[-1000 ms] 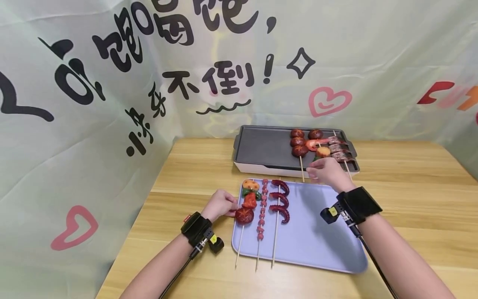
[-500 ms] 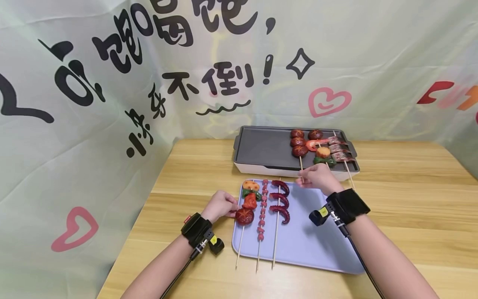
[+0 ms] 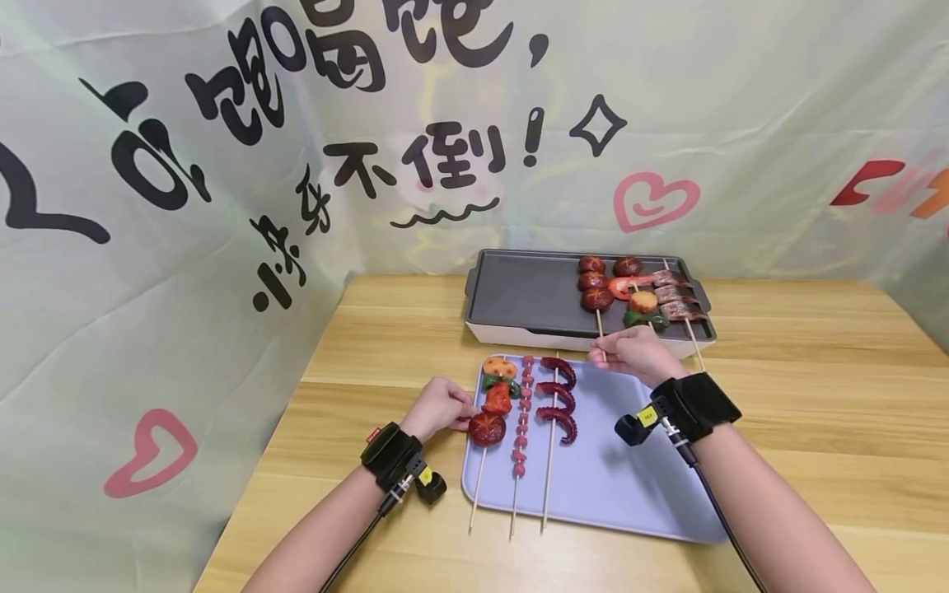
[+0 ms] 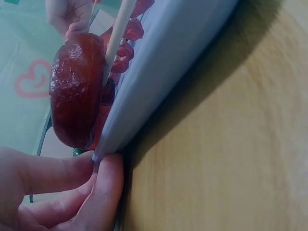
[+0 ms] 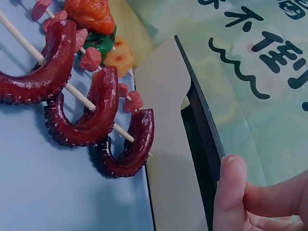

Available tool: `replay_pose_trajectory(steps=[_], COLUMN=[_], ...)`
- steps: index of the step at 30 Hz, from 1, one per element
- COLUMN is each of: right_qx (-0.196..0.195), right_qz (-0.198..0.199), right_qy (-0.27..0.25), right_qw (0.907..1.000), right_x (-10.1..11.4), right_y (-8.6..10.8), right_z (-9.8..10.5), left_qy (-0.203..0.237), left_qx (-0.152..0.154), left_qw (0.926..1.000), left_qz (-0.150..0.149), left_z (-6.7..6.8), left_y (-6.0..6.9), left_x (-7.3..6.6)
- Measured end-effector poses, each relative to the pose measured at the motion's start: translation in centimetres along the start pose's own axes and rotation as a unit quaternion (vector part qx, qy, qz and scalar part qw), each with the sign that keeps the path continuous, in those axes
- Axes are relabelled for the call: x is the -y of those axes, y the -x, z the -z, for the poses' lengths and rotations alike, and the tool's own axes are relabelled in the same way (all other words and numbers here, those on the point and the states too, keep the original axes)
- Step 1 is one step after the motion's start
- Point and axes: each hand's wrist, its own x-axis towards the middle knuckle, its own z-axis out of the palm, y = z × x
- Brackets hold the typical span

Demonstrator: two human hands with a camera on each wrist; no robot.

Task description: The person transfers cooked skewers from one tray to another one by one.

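1. Nearest the wearer, a pale lavender tray is lying on the wood-grained table, showing a smooth surface, rounded corners and a low rim.
2. The left hand is pinching the tray's left rim; the thumb is pressing one face and a finger the other, so the edge is sitting between their tips.
3. Just beside those fingertips, a mixed skewer is lying along the tray, its glossy brown mushroom nearest them, with red, green and yellow pieces following beyond.
4. To its right, a pink skewer and a tentacle skewer are lying alongside; all three sticks are jutting past the near rim.
5. Above the tray's far edge, the right hand is pinching the pale stick of the mushroom skewer between thumb and fingertips.
6. Beyond those fingertips and apart from them, its three dark red-brown caps, each scored with a lighter cross, are resting in a tight row on the dark griddle.
7. Behind everything, a pale backdrop is bearing black lettering and pink hearts.
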Motion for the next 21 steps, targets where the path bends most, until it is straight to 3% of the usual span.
replay_pose_trajectory(steps=[12, 21], right_qx=[-0.036, -0.045], right_qz=[0.012, 0.033], right_qy=[0.018, 0.035], right_qw=[0.9991, 0.9978], right_x=[0.9, 2.3], right_y=[0.3, 2.6], right_z=[0.0, 0.2], left_qy=[-0.007, -0.005], left_qx=[0.001, 0.001], left_qw=[1.0000, 1.0000], left_qz=[-0.004, 0.000], left_z=[0.0, 0.1], left_y=[-0.2, -0.2], left_x=[-0.1, 0.1])
